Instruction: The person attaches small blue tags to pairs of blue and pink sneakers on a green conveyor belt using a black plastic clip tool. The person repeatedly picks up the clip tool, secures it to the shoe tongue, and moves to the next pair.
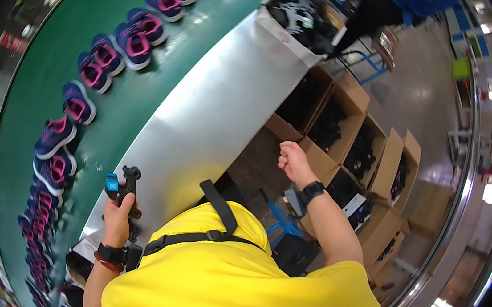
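Observation:
In my left hand [117, 217] is a black plastic piece [130, 187] with a round knob and a blue end; my fingers are closed around it. I hold it above the near edge of the metal table [203, 104], beside the green conveyor belt [124, 85]. My right hand [294, 162] is out to the right, curled into a fist, with nothing showing in it. It hangs over the gap between the table and the cardboard boxes. Navy shoes with pink linings [80, 102] stand in a long row on the belt, left of my left hand.
A white box [300, 52] of black and grey plastic pieces stands at the table's far end. Open cardboard boxes [352, 102] with dark contents line the floor at right. A blue-framed stool [282, 220] is close to my right side. Someone in dark clothing [370, 14] is beyond the table.

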Available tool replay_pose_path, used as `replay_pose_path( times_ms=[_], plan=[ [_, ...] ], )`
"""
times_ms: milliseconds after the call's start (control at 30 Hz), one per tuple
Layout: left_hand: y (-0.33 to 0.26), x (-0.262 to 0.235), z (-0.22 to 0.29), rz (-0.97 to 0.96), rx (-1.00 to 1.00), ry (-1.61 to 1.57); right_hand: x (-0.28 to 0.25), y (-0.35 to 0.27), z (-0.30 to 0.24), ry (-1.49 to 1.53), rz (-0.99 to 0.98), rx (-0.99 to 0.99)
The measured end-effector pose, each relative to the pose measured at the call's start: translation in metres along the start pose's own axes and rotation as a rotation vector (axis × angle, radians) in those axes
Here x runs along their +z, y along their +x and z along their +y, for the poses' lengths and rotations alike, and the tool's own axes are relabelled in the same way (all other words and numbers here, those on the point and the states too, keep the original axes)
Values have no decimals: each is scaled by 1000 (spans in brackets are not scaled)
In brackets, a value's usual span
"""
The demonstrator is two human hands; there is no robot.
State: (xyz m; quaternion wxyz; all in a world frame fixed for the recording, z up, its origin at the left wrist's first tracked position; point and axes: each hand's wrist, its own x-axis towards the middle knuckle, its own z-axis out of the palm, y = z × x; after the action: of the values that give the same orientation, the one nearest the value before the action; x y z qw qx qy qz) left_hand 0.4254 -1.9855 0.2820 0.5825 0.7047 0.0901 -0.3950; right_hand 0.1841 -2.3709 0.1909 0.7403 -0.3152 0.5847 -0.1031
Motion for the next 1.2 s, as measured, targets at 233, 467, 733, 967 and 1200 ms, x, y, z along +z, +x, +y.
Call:
replay_pose_path(
  times_ms=[233, 467, 733, 967, 1200],
  plan=[
    [16, 24, 12, -99, 14, 142, 33, 129, 42, -195, 340, -159],
    [2, 41, 24, -69, 32, 208, 55, 86, -10, -49, 240, -481],
    [16, 68, 26, -110, 344, 114, 198, -85, 34, -275, -982, -15],
    [17, 15, -10, 16, 531, 574, 274, -39, 55, -1086, -967, -489],
    [12, -135, -24, 409, 399, 598, 304, -30, 64, -1667, -1002, -1225]
  ],
)
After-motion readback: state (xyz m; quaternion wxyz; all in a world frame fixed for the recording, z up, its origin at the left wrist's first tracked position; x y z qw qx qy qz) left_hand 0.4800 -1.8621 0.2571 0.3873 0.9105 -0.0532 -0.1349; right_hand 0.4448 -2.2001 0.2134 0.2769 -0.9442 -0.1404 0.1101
